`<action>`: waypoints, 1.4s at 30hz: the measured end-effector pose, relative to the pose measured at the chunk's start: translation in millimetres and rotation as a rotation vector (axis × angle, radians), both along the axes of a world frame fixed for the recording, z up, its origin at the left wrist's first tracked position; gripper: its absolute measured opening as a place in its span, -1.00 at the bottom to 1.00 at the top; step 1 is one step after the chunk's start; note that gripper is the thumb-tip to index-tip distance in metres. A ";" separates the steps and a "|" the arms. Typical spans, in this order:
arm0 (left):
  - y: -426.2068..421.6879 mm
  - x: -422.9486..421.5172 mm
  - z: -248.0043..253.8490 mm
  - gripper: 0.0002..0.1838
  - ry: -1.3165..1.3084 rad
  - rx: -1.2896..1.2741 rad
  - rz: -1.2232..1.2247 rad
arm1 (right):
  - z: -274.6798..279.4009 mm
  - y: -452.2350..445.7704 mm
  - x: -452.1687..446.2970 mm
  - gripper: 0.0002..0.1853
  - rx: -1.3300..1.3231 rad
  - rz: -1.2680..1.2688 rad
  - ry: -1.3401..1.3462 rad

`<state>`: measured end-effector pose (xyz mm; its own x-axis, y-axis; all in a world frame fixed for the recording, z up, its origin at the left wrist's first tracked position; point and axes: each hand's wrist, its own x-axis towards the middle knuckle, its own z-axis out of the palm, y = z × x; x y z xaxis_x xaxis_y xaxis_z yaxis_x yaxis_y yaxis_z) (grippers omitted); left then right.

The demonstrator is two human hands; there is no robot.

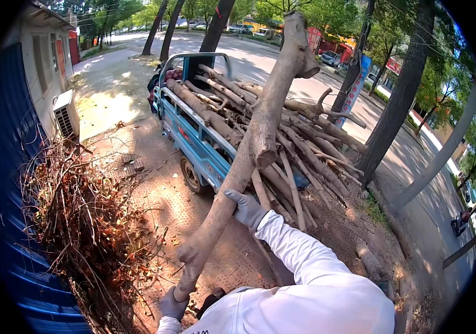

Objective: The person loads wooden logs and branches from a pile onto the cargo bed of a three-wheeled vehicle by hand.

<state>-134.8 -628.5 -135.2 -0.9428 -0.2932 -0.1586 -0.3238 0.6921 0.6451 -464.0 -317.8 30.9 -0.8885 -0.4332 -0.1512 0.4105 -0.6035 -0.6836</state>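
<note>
A long, thick log [238, 175] with knots and sawn branch stubs slants up from the bottom left, its upper end over the truck bed. My left hand [172, 304], in a grey glove, wraps round its narrow lower end. Further up, my right hand [245, 208], gloved too, is closed against the log's right side, with part of the grip hidden behind the wood. Beyond my hands stands a small blue cargo truck [203, 157], heaped with cut logs and branches [318, 146] that stick out over its rear.
Dry brush and twigs [85, 220] lie heaped on the left beside a blue metal wall [4, 167]. An air-conditioner unit [66, 114] stands by the building. Tree trunks [402, 94] line the road at right, and a short log [368, 260] lies on the paving.
</note>
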 end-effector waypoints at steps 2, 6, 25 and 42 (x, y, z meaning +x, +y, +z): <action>28.9 -23.4 23.6 -0.36 -0.042 0.028 0.054 | 18.1 -7.7 -42.4 -0.53 0.065 -0.024 0.039; 86.7 -69.5 30.1 -0.24 -0.140 0.073 0.116 | 3.4 -13.7 -117.9 -0.33 0.258 -0.166 0.305; 381.1 -247.4 66.3 -0.57 -0.240 1.198 -0.007 | -104.4 171.7 233.8 -0.21 0.812 -0.149 -0.088; 483.4 -304.0 349.1 -0.39 -0.344 1.423 -0.811 | 256.5 409.4 169.9 -0.32 0.898 -0.459 0.094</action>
<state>-438.8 -145.1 213.9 -0.6348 0.7695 -0.0696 -0.4497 -0.2947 0.8432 -294.1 91.6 287.3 -0.9656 0.1931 -0.1741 0.1895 0.0641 -0.9798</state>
